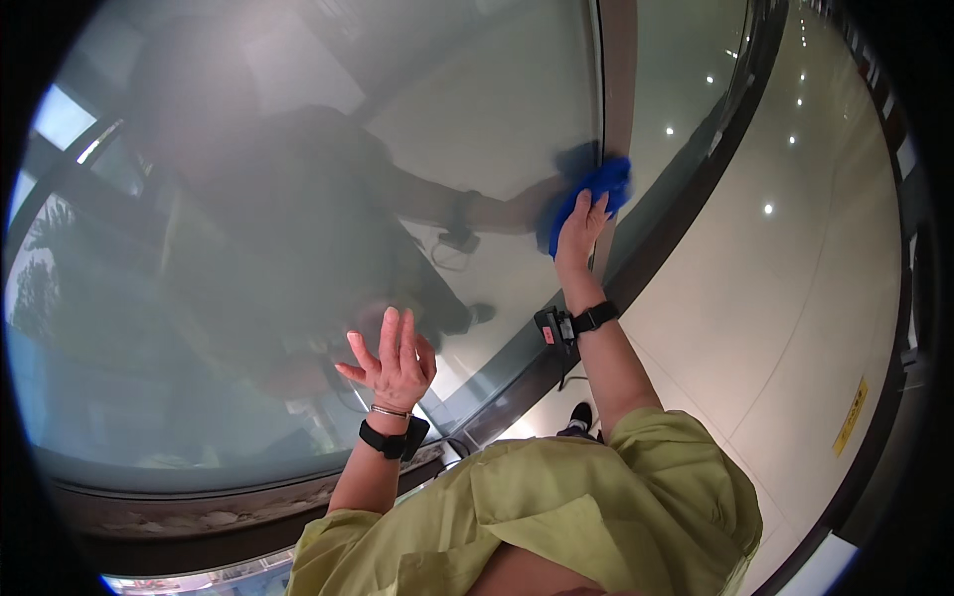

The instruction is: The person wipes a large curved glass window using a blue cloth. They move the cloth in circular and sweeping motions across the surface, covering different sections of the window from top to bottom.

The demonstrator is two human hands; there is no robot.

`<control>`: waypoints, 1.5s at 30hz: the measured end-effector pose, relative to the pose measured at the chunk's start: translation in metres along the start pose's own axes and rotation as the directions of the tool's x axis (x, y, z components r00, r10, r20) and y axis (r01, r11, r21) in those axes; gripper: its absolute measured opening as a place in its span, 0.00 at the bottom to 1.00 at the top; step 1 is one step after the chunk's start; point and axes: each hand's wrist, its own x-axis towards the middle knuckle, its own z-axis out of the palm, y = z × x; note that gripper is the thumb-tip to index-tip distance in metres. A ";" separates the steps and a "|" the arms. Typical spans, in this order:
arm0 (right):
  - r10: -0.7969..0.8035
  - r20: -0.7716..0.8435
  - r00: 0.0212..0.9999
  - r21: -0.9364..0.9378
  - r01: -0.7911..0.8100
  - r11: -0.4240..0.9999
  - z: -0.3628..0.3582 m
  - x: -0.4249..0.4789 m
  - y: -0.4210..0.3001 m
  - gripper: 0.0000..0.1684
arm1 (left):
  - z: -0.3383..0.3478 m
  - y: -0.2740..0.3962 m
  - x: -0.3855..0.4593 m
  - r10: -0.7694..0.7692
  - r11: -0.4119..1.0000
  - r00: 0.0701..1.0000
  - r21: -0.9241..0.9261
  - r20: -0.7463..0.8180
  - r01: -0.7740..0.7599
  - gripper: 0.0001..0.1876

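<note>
A large glass pane fills the left and middle of the view, with my reflection in it. My right hand presses a blue cloth against the pane's right edge, where it meets a brownish upright frame. Lower and to the left, my left hand is held up before the glass with its fingers spread and nothing in it; whether its fingertips touch the pane I cannot tell. The right wrist carries a black strap with a small device. Another black band and a thin bracelet are on the left wrist.
A dark base rail runs diagonally below the glass. Beyond it lies a glossy tiled floor with a yellow strip bearing writing. A dark ledge with a marbled band is at the lower left. A cable hangs near my right wrist.
</note>
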 end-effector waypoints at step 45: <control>-0.941 0.157 -0.300 0.583 0.797 -0.157 0.037 -0.039 -0.345 0.27 | -0.017 -0.007 -0.012 0.008 0.999 0.997 -0.048 0.077 -0.004 0.25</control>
